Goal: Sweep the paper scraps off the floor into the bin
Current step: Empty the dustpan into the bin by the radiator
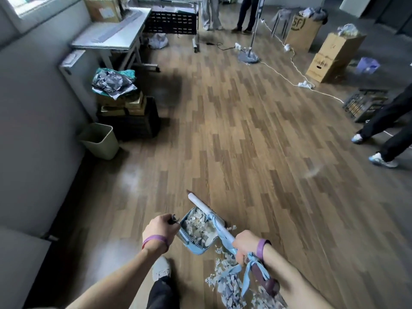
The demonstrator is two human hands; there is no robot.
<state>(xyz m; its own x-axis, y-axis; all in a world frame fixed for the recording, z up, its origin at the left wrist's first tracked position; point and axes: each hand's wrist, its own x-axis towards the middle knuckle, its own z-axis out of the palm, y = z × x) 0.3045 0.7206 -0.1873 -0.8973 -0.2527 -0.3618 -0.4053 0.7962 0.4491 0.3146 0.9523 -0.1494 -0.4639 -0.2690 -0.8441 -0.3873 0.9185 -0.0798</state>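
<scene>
The person's left hand [158, 229] is closing its fingers around the dark handle [173, 219] of a light blue dustpan [193, 244], which is sitting on the wood-pattern floor [245, 134] near the bottom of the view, just ahead of a grey shoe [161, 269]. The right hand [245, 245] is wrapping tightly around the pale blue shaft of a broom [219, 228], whose white head [199, 202] is lying across the far rim of the dustpan. Paper scraps [199, 226] are already filling the pan, and more scraps [225, 277] are lying loose on the floor just near and right of it, under the right forearm. Both wrists are wearing purple bands. The beige waste bin [99, 140] is standing well apart, far and to the left, against the grey wall and beside a dark crate stacked with boxes [131, 117]. Other people's legs are showing at the far edge and on the right.
</scene>
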